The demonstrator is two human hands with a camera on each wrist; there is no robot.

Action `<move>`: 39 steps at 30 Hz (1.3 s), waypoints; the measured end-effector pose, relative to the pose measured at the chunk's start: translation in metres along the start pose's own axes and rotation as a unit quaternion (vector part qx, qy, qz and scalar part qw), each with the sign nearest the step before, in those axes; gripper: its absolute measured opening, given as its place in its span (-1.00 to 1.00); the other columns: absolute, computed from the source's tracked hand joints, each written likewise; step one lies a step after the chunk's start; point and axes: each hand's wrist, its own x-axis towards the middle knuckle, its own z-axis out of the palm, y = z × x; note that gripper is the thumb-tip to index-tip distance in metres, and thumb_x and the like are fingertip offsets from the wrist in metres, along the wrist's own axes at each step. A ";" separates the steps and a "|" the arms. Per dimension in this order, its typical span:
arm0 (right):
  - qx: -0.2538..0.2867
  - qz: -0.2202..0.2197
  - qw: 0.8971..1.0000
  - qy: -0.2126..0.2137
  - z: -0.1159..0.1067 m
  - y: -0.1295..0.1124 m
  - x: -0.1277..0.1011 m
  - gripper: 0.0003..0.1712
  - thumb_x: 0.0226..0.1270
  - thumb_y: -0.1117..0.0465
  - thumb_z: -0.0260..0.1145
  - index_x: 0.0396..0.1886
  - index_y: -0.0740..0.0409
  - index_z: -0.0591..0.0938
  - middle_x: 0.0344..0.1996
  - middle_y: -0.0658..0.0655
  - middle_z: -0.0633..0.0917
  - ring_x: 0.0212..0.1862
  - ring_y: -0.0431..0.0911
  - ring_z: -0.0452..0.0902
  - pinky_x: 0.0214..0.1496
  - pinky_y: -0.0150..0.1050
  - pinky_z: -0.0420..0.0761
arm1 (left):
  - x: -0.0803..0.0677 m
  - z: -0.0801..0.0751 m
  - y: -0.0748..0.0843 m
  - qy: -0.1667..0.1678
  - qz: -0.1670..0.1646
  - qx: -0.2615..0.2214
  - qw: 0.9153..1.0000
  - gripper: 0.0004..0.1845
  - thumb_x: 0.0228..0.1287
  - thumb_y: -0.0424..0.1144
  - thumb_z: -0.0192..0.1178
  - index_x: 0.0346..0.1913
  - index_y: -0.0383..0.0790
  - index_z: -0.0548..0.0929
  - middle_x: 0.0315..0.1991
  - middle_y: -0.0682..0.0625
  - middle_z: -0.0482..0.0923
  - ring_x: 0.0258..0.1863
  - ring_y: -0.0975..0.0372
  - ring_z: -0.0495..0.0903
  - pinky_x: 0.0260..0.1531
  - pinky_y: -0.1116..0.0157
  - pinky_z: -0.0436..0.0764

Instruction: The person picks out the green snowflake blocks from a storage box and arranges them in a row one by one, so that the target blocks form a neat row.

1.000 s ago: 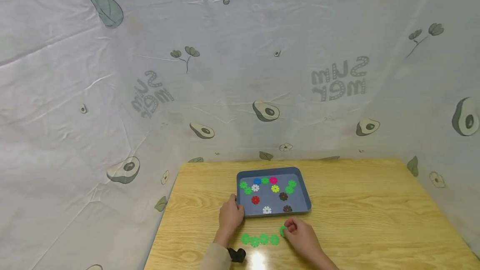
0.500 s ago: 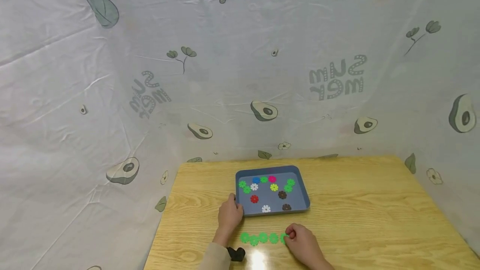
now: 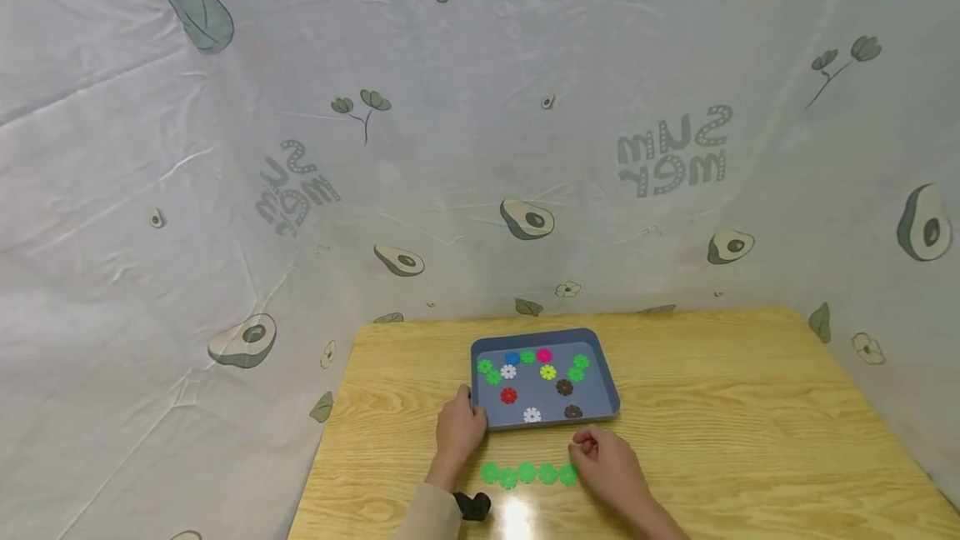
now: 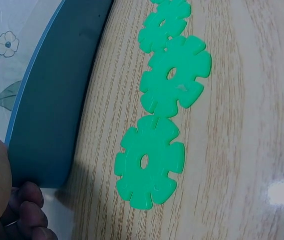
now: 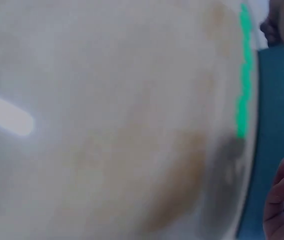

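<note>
5 green notched discs [image 3: 527, 472], flat and round, lie in a row on a wood-grain tabletop [image 3: 735, 423], just in front of a blue-gray tray [image 3: 540, 338]. Their line has its long axis running left to right, roughly along the tray's near side, with the 2nd disc from the left dipping toward the person. At the left end, 2 neighboring discs touch at their edges.

13 discs sit inside the tray: 5 green discs [image 3: 527, 357], 2 white discs [image 3: 508, 372], 2 brown discs [image 3: 565, 387], 1 blue disc [image 3: 512, 358], 1 pink disc [image 3: 544, 356], 1 yellow disc [image 3: 548, 372] and 1 red disc [image 3: 508, 396].

The left hand [image 3: 459, 427] grips the tray's near left corner, fingers curled around it. The right hand [image 3: 609, 463] hovers by the row's right end, fingers loosely bent, a gap between thumb and fingers and nothing seen in its hold; whether it touches the last disc is impossible to tell. 1 beige sleeve [image 3: 432, 515] covers the left forearm beside a black device [image 3: 474, 507]. Behind hangs a pale curtain [image 3: 465, 48] bearing 2 mirrored "summer" prints [image 3: 672, 155].
</note>
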 end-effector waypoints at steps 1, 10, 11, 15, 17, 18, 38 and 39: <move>0.002 -0.006 1.000 0.009 -0.003 -0.002 0.004 -0.95 0.29 0.25 0.45 -0.31 0.08 0.70 -0.47 -0.11 0.59 -0.41 -0.26 0.47 -0.28 -0.30 0.53 | 0.000 0.000 0.000 0.001 0.001 0.001 1.000 -0.72 0.28 -0.38 0.23 0.03 -0.40 0.59 -0.46 -0.15 0.62 -0.57 0.12 0.53 -0.54 0.08 0.54; 0.004 -0.045 0.999 0.028 -0.003 -0.021 0.053 -0.92 0.32 0.25 0.45 -0.24 0.14 0.72 -0.44 -0.07 0.62 -0.39 -0.22 0.49 -0.27 -0.26 0.54 | 0.001 0.000 0.001 -0.003 -0.002 -0.001 1.000 -0.72 0.28 -0.39 0.23 0.02 -0.41 0.59 -0.43 -0.18 0.62 -0.57 0.14 0.50 -0.55 0.10 0.52; 0.004 -0.047 0.999 0.022 0.001 -0.025 0.059 -0.91 0.32 0.24 0.44 -0.23 0.15 0.72 -0.43 -0.07 0.62 -0.38 -0.21 0.50 -0.25 -0.24 0.54 | 0.002 -0.001 0.000 -0.004 -0.002 0.000 1.000 -0.73 0.28 -0.39 0.22 0.02 -0.41 0.58 -0.43 -0.18 0.62 -0.57 0.14 0.49 -0.55 0.11 0.51; 0.001 -0.042 0.999 -0.002 0.020 -0.039 0.082 -0.87 0.35 0.20 0.42 -0.18 0.15 0.72 -0.43 -0.07 0.63 -0.36 -0.19 0.51 -0.22 -0.16 0.55 | 0.002 0.000 -0.002 -0.006 -0.002 0.000 1.000 -0.74 0.28 -0.40 0.21 0.01 -0.41 0.58 -0.45 -0.18 0.61 -0.58 0.14 0.46 -0.56 0.11 0.50; -0.003 -0.042 0.999 -0.015 0.029 -0.045 0.092 -0.84 0.37 0.18 0.42 -0.15 0.15 0.73 -0.43 -0.06 0.63 -0.38 -0.18 0.51 -0.23 -0.14 0.55 | 0.002 0.000 -0.002 -0.006 -0.002 0.003 1.000 -0.73 0.27 -0.40 0.22 0.01 -0.40 0.59 -0.45 -0.18 0.61 -0.58 0.15 0.46 -0.56 0.12 0.49; -0.004 -0.043 0.999 -0.020 0.033 -0.048 0.096 -0.82 0.37 0.17 0.42 -0.14 0.16 0.73 -0.43 -0.06 0.64 -0.38 -0.17 0.52 -0.24 -0.13 0.55 | 0.002 0.000 -0.002 -0.005 -0.002 0.004 1.000 -0.73 0.27 -0.40 0.22 0.02 -0.40 0.59 -0.45 -0.18 0.61 -0.58 0.14 0.46 -0.56 0.12 0.49; -0.051 -0.060 0.995 -0.052 0.104 -0.056 0.143 -0.60 0.34 0.14 0.45 0.05 0.32 0.70 -0.41 0.08 0.72 -0.35 -0.01 0.64 -0.18 0.03 0.62 | 0.003 0.000 -0.001 0.013 0.004 0.022 1.000 -0.78 0.28 -0.38 0.25 -0.04 -0.35 0.60 -0.52 -0.13 0.58 -0.62 0.08 0.55 -0.63 0.10 0.44; -0.061 -0.061 0.995 -0.054 0.105 -0.057 0.145 -0.60 0.33 0.14 0.46 0.04 0.31 0.70 -0.35 0.12 0.74 -0.29 0.04 0.67 -0.14 0.06 0.62 | 0.003 0.000 0.000 0.012 0.004 0.020 1.000 -0.79 0.28 -0.39 0.24 -0.04 -0.36 0.60 -0.52 -0.12 0.57 -0.62 0.10 0.53 -0.63 0.11 0.44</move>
